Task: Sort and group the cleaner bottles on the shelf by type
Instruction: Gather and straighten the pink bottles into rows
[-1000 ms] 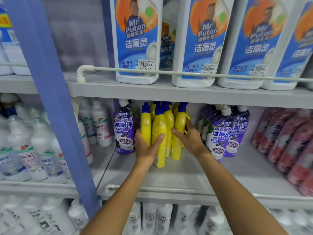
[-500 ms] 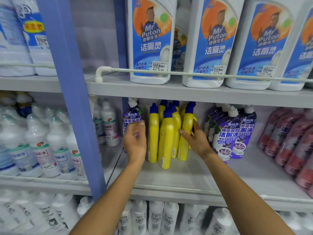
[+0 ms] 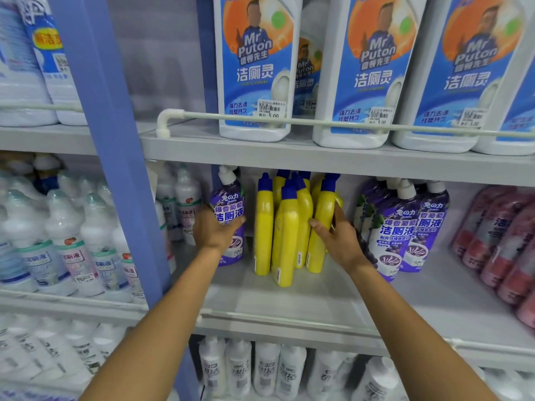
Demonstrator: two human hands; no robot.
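Observation:
On the middle shelf (image 3: pixel 289 311) a lone purple cleaner bottle (image 3: pixel 230 204) with a white cap stands at the left. My left hand (image 3: pixel 215 230) is wrapped around its lower half. Beside it stands a cluster of several yellow bottles (image 3: pixel 286 227) with blue caps. My right hand (image 3: pixel 335 235) grips the rightmost yellow bottle (image 3: pixel 322 221) from the right side. Further right stands a group of purple bottles (image 3: pixel 405 227) of the same kind as the lone one.
Pink bottles (image 3: pixel 503 241) lean at the far right of the shelf. Large white Mr Puton bottles (image 3: pixel 254 68) fill the shelf above behind a white rail (image 3: pixel 289 123). A blue upright post (image 3: pixel 115 169) divides off a left bay of clear bottles (image 3: pixel 66 241). White bottles (image 3: pixel 260 371) stand below.
My left hand left the yellow bottles, moved left and closed around the lone purple bottle. My right hand stays on the right side of the yellow cluster. The view shifted left.

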